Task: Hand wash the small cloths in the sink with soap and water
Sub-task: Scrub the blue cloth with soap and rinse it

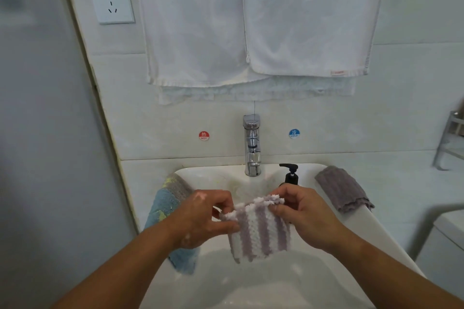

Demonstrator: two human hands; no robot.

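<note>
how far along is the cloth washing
Nothing looks finished yet. In hand: the left hand and right hand pinch the striped cloth by its top edge over the sink. Left: the blue cloth on the left rim and grey cloth on the right rim hang there, washed or not I cannot tell. No water shows at the tap.

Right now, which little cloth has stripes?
The purple-and-white cloth that the left hand and right hand hold over the sink. The blue cloth and the grey cloth are draped over its rim, without stripes.
</note>
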